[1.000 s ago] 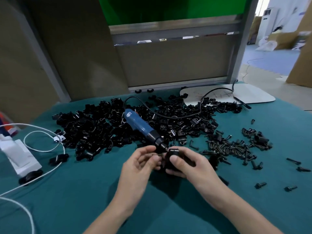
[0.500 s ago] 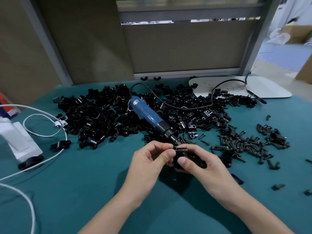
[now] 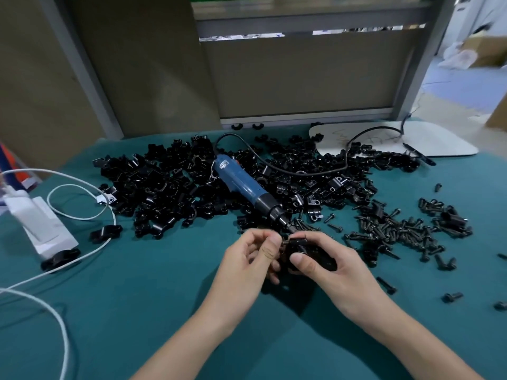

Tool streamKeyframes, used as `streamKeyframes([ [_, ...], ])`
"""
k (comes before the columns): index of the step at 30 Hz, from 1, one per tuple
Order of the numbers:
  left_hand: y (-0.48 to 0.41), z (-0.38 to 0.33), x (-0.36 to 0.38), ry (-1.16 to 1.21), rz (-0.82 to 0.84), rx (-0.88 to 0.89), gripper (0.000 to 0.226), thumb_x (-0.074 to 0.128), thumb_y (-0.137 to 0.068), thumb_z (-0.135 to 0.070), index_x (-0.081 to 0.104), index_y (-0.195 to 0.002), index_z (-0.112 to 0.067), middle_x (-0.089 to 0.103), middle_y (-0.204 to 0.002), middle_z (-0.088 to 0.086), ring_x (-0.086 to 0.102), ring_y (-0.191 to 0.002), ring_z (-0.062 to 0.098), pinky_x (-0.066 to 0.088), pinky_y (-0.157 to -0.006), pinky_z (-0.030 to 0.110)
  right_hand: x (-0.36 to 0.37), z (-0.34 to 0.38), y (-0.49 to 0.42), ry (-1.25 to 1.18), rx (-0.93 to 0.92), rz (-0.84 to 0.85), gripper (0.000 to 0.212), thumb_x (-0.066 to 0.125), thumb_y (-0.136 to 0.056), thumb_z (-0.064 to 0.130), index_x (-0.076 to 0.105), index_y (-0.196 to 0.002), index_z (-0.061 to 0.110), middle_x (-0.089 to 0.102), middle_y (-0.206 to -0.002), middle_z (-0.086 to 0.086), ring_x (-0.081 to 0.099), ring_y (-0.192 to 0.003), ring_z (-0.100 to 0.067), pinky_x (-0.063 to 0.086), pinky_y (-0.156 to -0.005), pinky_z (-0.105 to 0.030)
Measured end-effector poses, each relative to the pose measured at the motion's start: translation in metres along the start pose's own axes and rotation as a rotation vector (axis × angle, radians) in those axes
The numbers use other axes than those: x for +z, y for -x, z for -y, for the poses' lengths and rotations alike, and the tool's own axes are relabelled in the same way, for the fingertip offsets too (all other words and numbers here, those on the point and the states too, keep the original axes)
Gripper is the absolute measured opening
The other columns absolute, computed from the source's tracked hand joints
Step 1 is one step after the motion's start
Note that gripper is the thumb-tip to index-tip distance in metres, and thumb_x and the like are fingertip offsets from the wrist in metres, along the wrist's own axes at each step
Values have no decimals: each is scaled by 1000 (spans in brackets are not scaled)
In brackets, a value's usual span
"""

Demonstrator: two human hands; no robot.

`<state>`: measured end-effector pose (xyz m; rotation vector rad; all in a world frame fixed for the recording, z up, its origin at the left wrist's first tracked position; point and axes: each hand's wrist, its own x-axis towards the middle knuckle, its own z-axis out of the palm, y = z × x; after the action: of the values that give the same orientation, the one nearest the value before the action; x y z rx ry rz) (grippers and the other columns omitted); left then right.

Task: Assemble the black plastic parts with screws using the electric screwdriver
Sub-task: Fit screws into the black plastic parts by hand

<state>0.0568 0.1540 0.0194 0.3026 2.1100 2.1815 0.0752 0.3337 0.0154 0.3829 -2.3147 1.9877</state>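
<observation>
The screwdriver (image 3: 241, 185) lies idle on the pile (image 3: 164, 193) of black parts, its blue body slanting so the bit points at the hands. Nobody holds it, and its cord (image 3: 301, 172) loops away behind it. Both hands work just in front of the bit, over the green table (image 3: 137, 297).

The right hand (image 3: 329, 267) grips one part (image 3: 315, 256), fingers wrapped over the top and thumb pressed on the near face. The grip looks meant to steady the part and turn its hole toward the other hand. The left hand (image 3: 247, 264) is closed in a pinch, thumb and forefinger meeting at the part's left edge on what seems to be a screw (image 3: 284, 241). It is too small and dark to be sure of. The other fingers curl under, out of the way.

My reading is that the screw is being started by hand, so that it stands in its hole before the tool drives it. Keeping the work close to the bit means only a short reach to pick the tool up.

Loose screws (image 3: 397, 231) lie heaped to the right of the bit, within reach of the right hand, and a few strays lie further right. The pile spreads left and right under the tool's body, so fresh parts are near either hand.
</observation>
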Motion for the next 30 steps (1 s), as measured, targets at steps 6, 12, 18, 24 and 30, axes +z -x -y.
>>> streamKeyframes([
  [6, -2, -1, -3, -94, 47, 9, 24, 63, -93, -38, 72, -89, -16, 66, -70, -3, 61, -62, 11, 52, -61, 24, -1, -1, 0, 14, -1, 4, 23, 70, -87, 39, 69, -107, 50, 77, -105, 12, 74, -97, -11, 57, -90, -24],
  [12, -2, -1, -6, -51, 84, 40, 20, 67, -89, -34, 68, -101, -19, 68, -87, -4, 63, -75, 11, 55, -62, 26, -1, -2, 0, 43, -12, 13, 23, 70, -87, 42, 68, -108, 50, 76, -104, 10, 74, -94, -14, 58, -89, -27],
  [18, -3, 0, -4, -130, 66, 26, 22, 64, -91, -39, 69, -81, -20, 65, -70, -4, 61, -60, 10, 50, -55, 23, -1, -1, 1, 64, -9, 24, 23, 70, -89, 41, 67, -110, 49, 76, -103, 15, 72, -95, -6, 54, -84, -18],
  [24, -1, -2, -5, -76, 74, 70, 8, 68, -90, -36, 68, -97, -32, 67, -88, -9, 63, -79, 10, 53, -64, 24, -1, -2, 1, 64, -9, 31, 22, 70, -90, 44, 67, -111, 49, 76, -105, 13, 73, -96, -9, 56, -86, -22],
  [30, -1, -3, -4, -152, 47, 65, 20, 63, -92, -35, 70, -85, -18, 67, -73, -6, 60, -65, 7, 50, -59, 19, -2, -1, 2, 89, -8, 27, 22, 70, -91, 43, 67, -112, 47, 75, -104, 18, 70, -96, -1, 48, -81, -10],
])
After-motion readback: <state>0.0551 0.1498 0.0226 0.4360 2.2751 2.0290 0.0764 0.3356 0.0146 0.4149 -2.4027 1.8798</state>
